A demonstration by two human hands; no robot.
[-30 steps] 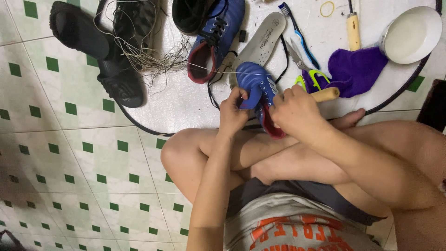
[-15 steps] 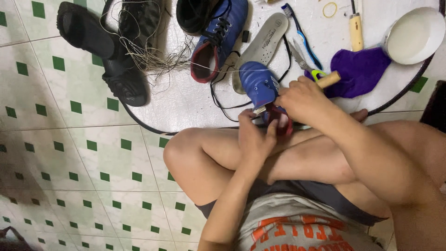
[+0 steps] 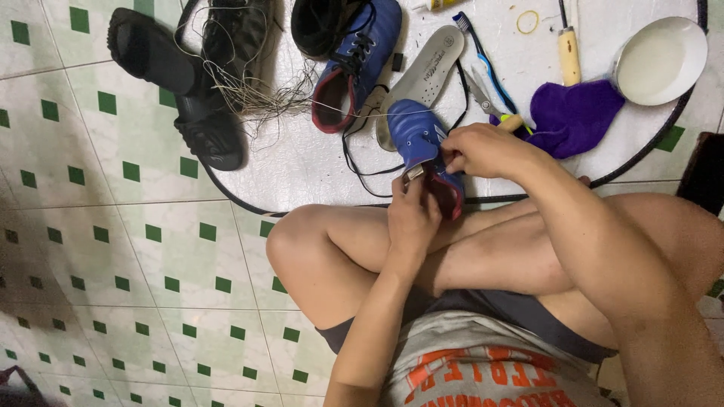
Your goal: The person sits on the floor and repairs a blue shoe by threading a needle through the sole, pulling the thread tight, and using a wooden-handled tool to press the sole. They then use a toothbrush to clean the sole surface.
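Observation:
I sit cross-legged on a tiled floor. My left hand (image 3: 411, 215) grips the rear of a small blue shoe with a red lining (image 3: 417, 139), which rests over my knee. On the shoe's right side my right hand (image 3: 483, 151) pinches at its upper edge; a thin thread runs from there off to the left. Whether a needle is in the fingers cannot be seen.
A round white mat (image 3: 302, 166) lies ahead. On it are a second blue shoe (image 3: 354, 60), a grey insole (image 3: 426, 71), black sandals (image 3: 181, 90), tangled thread (image 3: 249, 94), scissors (image 3: 486, 98), a toothbrush (image 3: 475, 45), a purple cloth (image 3: 573, 117), a wooden-handled tool (image 3: 569, 53) and a white bowl (image 3: 660, 60).
My left hand slid lower along the shoe toward my knee. My right hand moved up and to the right of the shoe. The view shifted slightly.

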